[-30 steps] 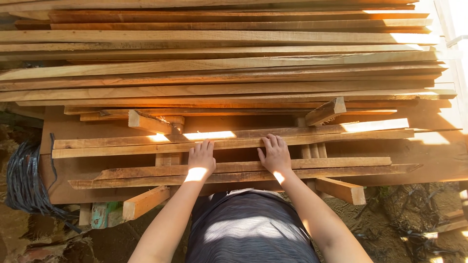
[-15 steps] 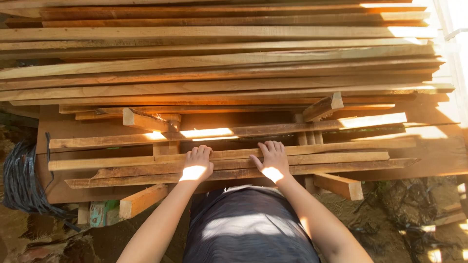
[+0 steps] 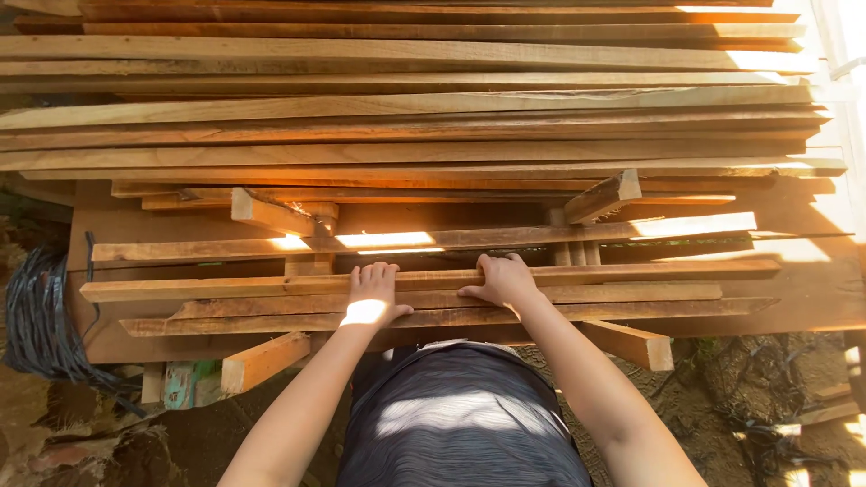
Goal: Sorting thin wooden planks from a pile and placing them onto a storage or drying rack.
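Wooden slats [image 3: 433,293], ends shadowed, under both hands

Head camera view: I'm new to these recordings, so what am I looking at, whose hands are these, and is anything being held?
The single picture comes from a camera worn on a person's head, looking down past their dark striped shirt. No machine is involved; the two bare arms are that person's own. The left hand and right hand lie palm down on long thin wooden slats at the near edge of a big stack of planks. Nothing is lifted or gripped; the fingers rest flat. A coil of dark cord sits at the left, over dirt ground.
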